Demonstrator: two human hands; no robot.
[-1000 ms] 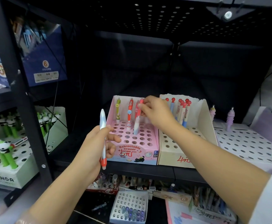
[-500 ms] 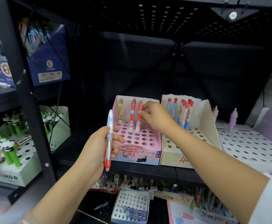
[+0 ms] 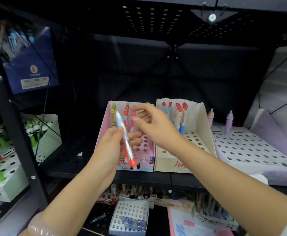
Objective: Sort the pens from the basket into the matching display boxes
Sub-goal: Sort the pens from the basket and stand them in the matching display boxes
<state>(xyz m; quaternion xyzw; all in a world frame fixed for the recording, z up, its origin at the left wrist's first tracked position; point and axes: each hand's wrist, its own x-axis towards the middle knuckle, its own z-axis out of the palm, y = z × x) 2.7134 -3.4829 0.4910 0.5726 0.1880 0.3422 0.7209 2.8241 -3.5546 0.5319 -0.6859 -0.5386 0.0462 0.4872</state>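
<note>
The left hand (image 3: 110, 147) gripped a red-and-white pen (image 3: 126, 142); the right hand (image 3: 153, 126), fingers loosely spread, reached to take it for slotting into the pink display box (image 3: 145, 160).

Pink display box (image 3: 107, 126): hole grid and front label largely hidden behind left hand (image 3: 111, 150), right hand (image 3: 153, 128) and the pen (image 3: 126, 142) the left hand grips. Far left of that box, green panda box (image 3: 4, 189) cut off by the frame edge. Below it, lower-shelf stock (image 3: 139, 195) blurred, unreadable.
</note>
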